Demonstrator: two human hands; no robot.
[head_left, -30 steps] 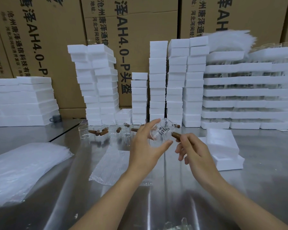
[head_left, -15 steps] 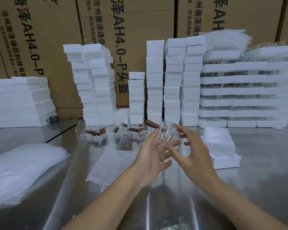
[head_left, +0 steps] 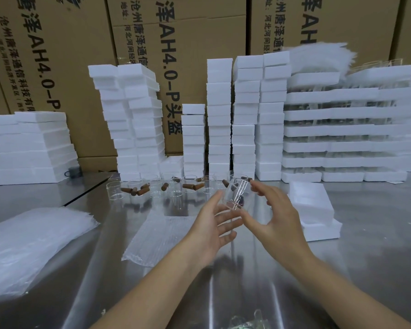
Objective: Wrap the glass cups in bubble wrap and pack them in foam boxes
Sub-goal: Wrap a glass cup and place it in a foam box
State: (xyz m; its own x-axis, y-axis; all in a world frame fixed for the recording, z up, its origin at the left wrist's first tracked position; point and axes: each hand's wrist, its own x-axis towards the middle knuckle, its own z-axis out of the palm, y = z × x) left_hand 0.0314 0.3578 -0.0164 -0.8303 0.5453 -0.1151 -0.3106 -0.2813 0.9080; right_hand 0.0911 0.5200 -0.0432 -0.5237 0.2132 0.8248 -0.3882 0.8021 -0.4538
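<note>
The fingers of the right hand curve over the far side of a small clear glass cup, with the thumb reaching under it, so this hand has the cup in a loose clasp. The left hand lies open, fingers straight and spread, thumb against the cup's left wall, cradling rather than gripping. The cup hangs in the air between both hands above the shiny steel table, its long axis tilted, mouth uppermost; something dark shows inside, too small to tell. The flat translucent sheet of bubble wrap lies on the table below and to the left, nearer the left hand, so the cup likely has to come down leftward onto it. The white foam box sits near the right hand.
</note>
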